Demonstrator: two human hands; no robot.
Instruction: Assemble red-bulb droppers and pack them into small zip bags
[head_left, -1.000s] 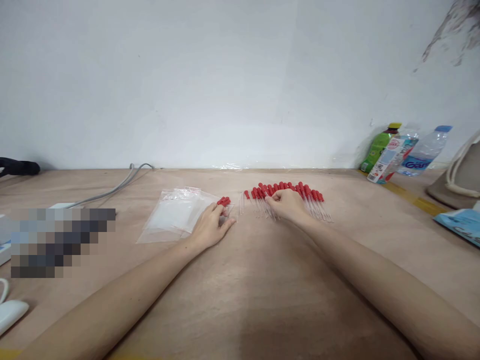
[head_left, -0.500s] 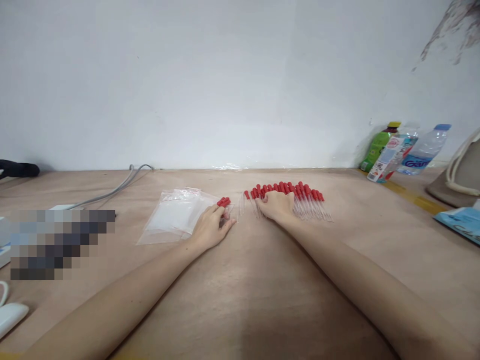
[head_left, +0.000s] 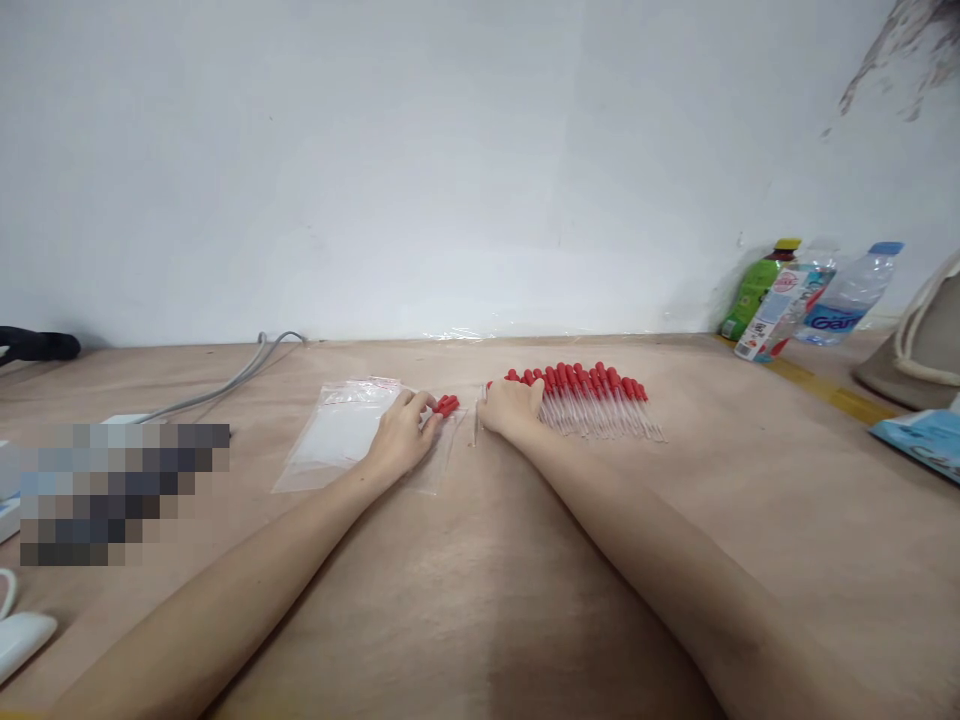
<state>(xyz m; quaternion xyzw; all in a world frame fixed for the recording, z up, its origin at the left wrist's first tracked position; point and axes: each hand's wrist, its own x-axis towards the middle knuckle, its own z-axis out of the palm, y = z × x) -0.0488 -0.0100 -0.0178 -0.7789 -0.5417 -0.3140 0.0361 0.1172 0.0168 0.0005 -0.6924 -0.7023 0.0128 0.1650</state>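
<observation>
Several droppers (head_left: 592,395) with red rubber bulbs and clear tubes lie side by side in a slanting row. My right hand (head_left: 514,408) is over the left end of this row, its fingers curled together and its fingertips mostly hidden. Right beside those fingertips are thin clear tubes (head_left: 475,428) without bulbs. A small heap of loose red bulbs (head_left: 448,405) rests at the right edge of the plastic bags. My left hand (head_left: 401,435) is at that heap, thumb and index finger apart, index fingertip close to or touching a bulb. Under it spread clear zip bags (head_left: 330,430).
Bottles (head_left: 847,300) and a drink carton (head_left: 780,315) stand at the back right, near a grey bag (head_left: 922,340) and a blue packet (head_left: 919,440). A grey cable (head_left: 225,382) runs along the left. A white mouse-like object (head_left: 22,640) lies front left.
My right hand has moved left along the dropper row to the bare tubes, uncovering more droppers. My left hand has drawn back slightly left from the bulbs, showing more of the bag's edge.
</observation>
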